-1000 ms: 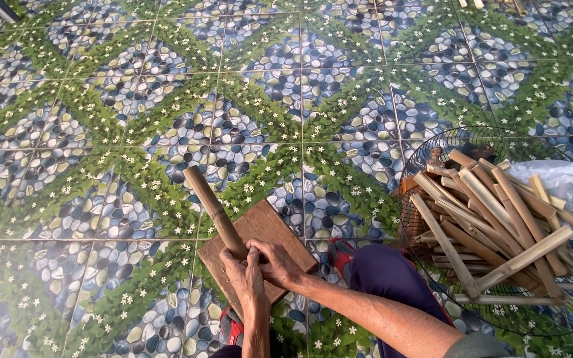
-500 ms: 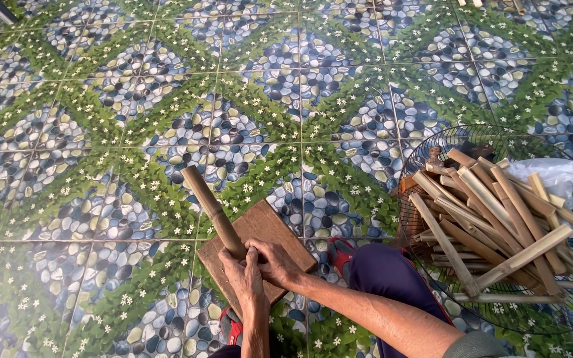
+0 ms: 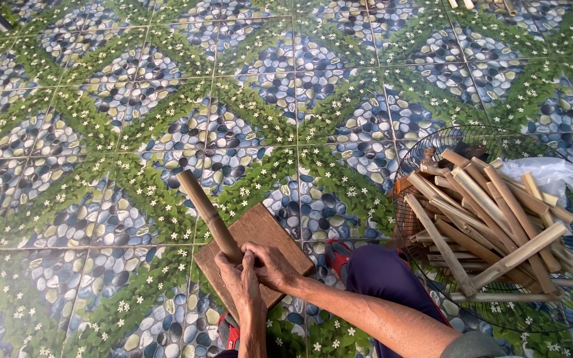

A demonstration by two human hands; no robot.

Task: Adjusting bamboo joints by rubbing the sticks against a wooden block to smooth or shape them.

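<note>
I see both hands wrapped tight on bamboo stick (image 3: 208,215): left hand (image 3: 239,282), right hand (image 3: 274,265) at its near end, over wooden board (image 3: 260,232). Stick's long axis runs up-left from board.

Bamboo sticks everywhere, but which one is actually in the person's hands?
The round brownish bamboo stick slanting over the wooden board; both the left hand and right hand grip its lower end. The others lie piled in the wire basket.
</note>
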